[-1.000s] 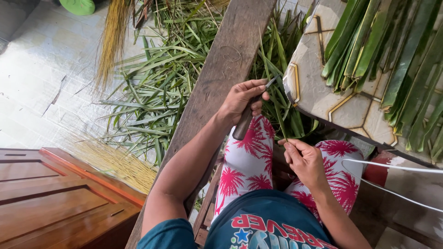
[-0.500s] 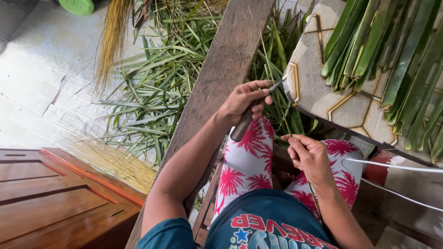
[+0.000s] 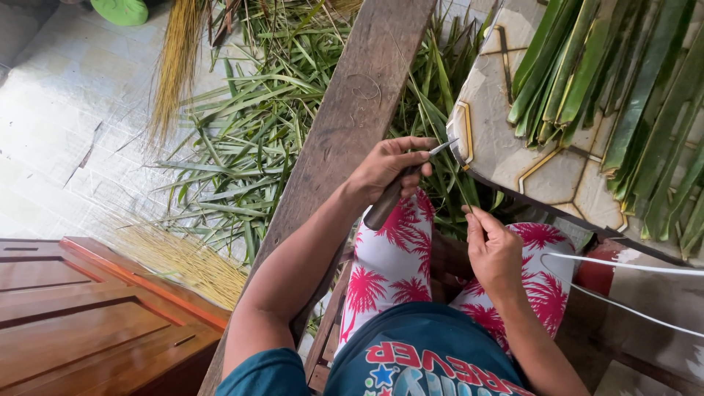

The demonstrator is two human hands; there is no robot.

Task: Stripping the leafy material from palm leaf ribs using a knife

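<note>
Since a second ago, left hand has barely shifted, fingers clamped round the knife. Right hand, at 4 o'clock of it, pinches a thin palm-leaf strip. Judgement: keep strip taut, blade shallow, stroking away from fingers.

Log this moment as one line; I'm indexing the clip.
left hand: grips knife, blade on leaf strip | right hand: pinches green leaf strip | around: wooden plank, leaf pile, tiled table edge
</note>
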